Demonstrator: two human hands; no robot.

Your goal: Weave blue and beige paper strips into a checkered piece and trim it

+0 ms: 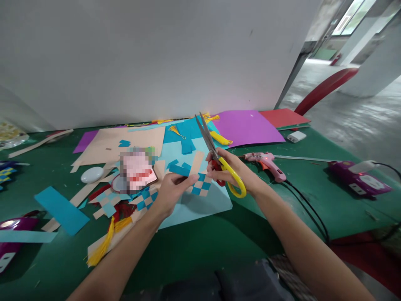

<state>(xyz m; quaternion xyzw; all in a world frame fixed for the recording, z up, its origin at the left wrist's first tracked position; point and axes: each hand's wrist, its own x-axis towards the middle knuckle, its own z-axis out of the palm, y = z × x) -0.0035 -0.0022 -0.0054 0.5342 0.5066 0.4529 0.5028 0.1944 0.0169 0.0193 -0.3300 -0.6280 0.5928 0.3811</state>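
Observation:
My left hand (171, 192) is closed on a woven paper piece (200, 187) in blue and beige checks, with loose strip ends sticking out at its top and left. In my right hand (234, 167) is a pair of scissors (207, 136) with one yellow and one red handle. Its blades point up and away from me, slightly parted, above the woven piece and not touching it. Beneath both hands lies a light blue sheet (216, 202). Another checked piece (146, 200) rests left of my left hand.
A pink glue gun (266, 162) with a black cord lies at right, near a purple power strip (357, 177). Purple card (247, 125), a beige sheet (134, 144), a yellow tassel (105, 246) and a blue strip (62, 210) lie about. A white wall (140, 58) stands behind the green table.

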